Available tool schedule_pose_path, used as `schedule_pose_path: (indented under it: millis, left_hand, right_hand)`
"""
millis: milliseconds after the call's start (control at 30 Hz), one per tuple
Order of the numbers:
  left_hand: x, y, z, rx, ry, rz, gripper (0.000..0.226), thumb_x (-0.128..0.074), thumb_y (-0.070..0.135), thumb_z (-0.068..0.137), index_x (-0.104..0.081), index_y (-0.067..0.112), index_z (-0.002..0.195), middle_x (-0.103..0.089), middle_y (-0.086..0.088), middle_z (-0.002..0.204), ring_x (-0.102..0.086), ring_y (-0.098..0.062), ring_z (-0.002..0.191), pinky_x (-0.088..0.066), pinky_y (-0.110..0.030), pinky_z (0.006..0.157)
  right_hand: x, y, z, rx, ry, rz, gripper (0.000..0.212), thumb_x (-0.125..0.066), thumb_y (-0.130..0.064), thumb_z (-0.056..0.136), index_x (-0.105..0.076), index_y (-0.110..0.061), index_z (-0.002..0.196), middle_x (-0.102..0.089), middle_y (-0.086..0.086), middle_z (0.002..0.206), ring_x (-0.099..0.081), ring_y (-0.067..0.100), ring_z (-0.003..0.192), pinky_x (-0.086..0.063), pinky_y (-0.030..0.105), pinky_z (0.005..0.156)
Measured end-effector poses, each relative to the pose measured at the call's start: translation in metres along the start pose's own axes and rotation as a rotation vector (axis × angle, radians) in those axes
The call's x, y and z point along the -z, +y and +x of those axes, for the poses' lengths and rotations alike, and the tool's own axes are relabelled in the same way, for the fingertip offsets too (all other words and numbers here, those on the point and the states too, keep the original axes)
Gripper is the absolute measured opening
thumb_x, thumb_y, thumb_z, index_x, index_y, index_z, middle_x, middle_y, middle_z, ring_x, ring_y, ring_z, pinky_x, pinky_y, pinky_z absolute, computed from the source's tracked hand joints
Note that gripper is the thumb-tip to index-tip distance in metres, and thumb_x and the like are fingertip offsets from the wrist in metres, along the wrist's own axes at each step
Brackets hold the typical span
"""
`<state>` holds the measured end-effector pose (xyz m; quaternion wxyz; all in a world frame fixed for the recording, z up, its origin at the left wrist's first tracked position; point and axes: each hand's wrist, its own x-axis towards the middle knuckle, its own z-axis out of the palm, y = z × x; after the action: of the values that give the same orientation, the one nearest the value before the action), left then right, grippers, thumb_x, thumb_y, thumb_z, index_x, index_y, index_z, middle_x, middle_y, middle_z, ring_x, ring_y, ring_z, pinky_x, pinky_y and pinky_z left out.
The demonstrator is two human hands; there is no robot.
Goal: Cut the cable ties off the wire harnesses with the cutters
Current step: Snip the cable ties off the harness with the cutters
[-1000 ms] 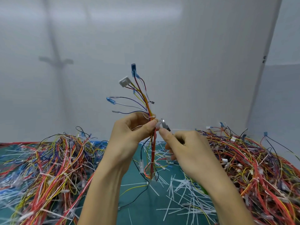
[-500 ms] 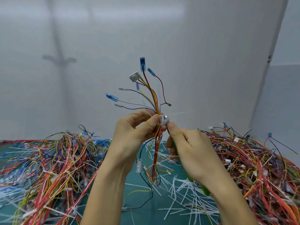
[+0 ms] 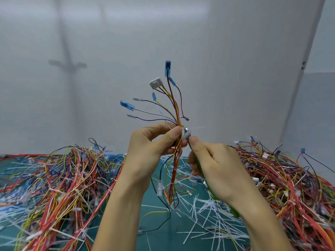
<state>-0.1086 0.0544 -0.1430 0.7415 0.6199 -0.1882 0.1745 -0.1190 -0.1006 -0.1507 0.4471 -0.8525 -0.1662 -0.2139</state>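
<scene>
My left hand [image 3: 154, 142] grips a wire harness [image 3: 175, 109] upright in front of me; its red, yellow and purple wires fan out above the fingers, ending in blue terminals and a white connector [image 3: 155, 83]. My right hand [image 3: 212, 163] holds the green-handled cutters [image 3: 208, 182], whose small metal jaws [image 3: 185, 132] sit against the bundle right beside my left thumb. A white cable tie [image 3: 201, 127] sticks out to the right from that spot. Another tie [image 3: 171, 183] wraps the hanging lower part of the harness.
A big tangle of harnesses [image 3: 54, 182] lies on the left of the green mat [image 3: 163, 230], and another heap [image 3: 290, 182] on the right. Cut white tie pieces [image 3: 204, 212] are strewn over the mat between them. A pale wall stands close behind.
Both hands have lifted the harness higher and slightly to the right. The cutter jaws have stayed at the bundle beside my left thumb.
</scene>
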Motion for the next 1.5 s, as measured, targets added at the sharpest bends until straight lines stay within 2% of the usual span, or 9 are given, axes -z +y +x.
schedule_pose_path:
  millis: [367,600,733,933,1033,1133,1200,1333,1500]
  left_hand:
    - [-0.005,-0.004,0.001,-0.013,0.036,0.034,0.024,-0.074,0.034,0.070,-0.078,0.015,0.084,-0.072,-0.004,0.075,-0.066,-0.012,0.068,-0.054,-0.019,0.061]
    - [-0.003,-0.005,0.003,-0.024,0.020,0.050,0.020,-0.072,0.033,0.074,-0.078,0.017,0.085,-0.072,-0.003,0.076,-0.064,-0.013,0.070,-0.055,-0.023,0.066]
    - [-0.004,-0.007,0.003,-0.030,0.017,0.030,0.016,-0.072,0.029,0.077,-0.078,0.017,0.085,-0.071,0.000,0.073,-0.063,-0.012,0.067,-0.054,-0.021,0.064]
    - [-0.009,-0.008,0.002,-0.033,0.051,0.007,0.025,-0.073,0.036,0.069,-0.079,0.019,0.086,-0.074,-0.006,0.080,-0.066,-0.014,0.072,-0.056,-0.026,0.070]
    - [-0.011,-0.008,0.003,-0.015,0.056,-0.020,0.022,-0.074,0.035,0.067,-0.080,0.020,0.083,-0.075,-0.006,0.081,-0.067,-0.014,0.072,-0.057,-0.023,0.066]
    - [-0.012,-0.009,0.003,0.020,0.061,-0.041,0.017,-0.074,0.028,0.070,-0.079,0.016,0.082,-0.074,-0.007,0.079,-0.067,-0.015,0.069,-0.056,-0.022,0.062]
    - [-0.012,-0.010,0.003,0.038,0.059,-0.038,0.012,-0.074,0.024,0.075,-0.079,0.015,0.081,-0.074,-0.008,0.078,-0.067,-0.016,0.067,-0.055,-0.021,0.059]
    - [-0.011,-0.012,0.004,0.067,0.061,-0.014,0.006,-0.073,0.017,0.082,-0.079,0.015,0.081,-0.074,-0.008,0.077,-0.068,-0.016,0.068,-0.054,-0.020,0.059]
    - [-0.008,-0.013,0.005,0.096,0.088,-0.026,0.006,-0.074,0.020,0.081,-0.077,0.016,0.081,-0.073,-0.005,0.077,-0.067,-0.014,0.068,-0.053,-0.018,0.059]
  right_hand:
    - [-0.001,-0.005,-0.001,-0.040,0.020,0.036,0.070,-0.028,-0.069,0.086,-0.064,-0.015,0.062,-0.068,0.000,0.065,-0.062,0.013,0.057,-0.053,0.039,0.064]
    - [-0.011,-0.006,-0.001,-0.065,0.057,0.173,0.067,-0.035,-0.067,0.088,-0.063,-0.011,0.063,-0.064,0.007,0.059,-0.062,0.018,0.050,-0.056,0.050,0.060]
    - [-0.014,-0.007,-0.001,-0.067,0.061,0.211,0.056,-0.034,-0.067,0.089,-0.064,-0.022,0.075,-0.064,0.007,0.058,-0.060,0.014,0.046,-0.056,0.051,0.059]
    - [-0.015,-0.005,-0.001,-0.093,0.057,0.248,0.057,-0.035,-0.065,0.091,-0.065,-0.021,0.071,-0.061,0.002,0.051,-0.059,0.014,0.043,-0.057,0.046,0.057]
    - [-0.014,-0.005,-0.001,-0.090,0.060,0.239,0.058,-0.034,-0.067,0.090,-0.064,-0.021,0.071,-0.061,0.002,0.050,-0.059,0.016,0.042,-0.056,0.044,0.055]
    - [-0.014,-0.003,0.000,-0.080,0.064,0.203,0.059,-0.031,-0.068,0.088,-0.064,-0.022,0.072,-0.062,0.004,0.052,-0.061,0.022,0.045,-0.056,0.050,0.060]
    - [-0.015,-0.002,-0.001,-0.102,0.057,0.200,0.067,-0.030,-0.070,0.086,-0.062,-0.015,0.067,-0.061,0.003,0.050,-0.060,0.021,0.043,-0.056,0.050,0.061]
    - [-0.015,-0.001,0.000,-0.148,0.038,0.207,0.071,-0.029,-0.070,0.084,-0.059,-0.012,0.056,-0.058,0.000,0.046,-0.059,0.017,0.039,-0.057,0.047,0.060]
    - [-0.017,0.002,0.001,-0.127,0.103,0.280,0.068,-0.033,-0.068,0.085,-0.061,-0.013,0.057,-0.061,0.001,0.048,-0.060,0.014,0.041,-0.050,0.031,0.047]
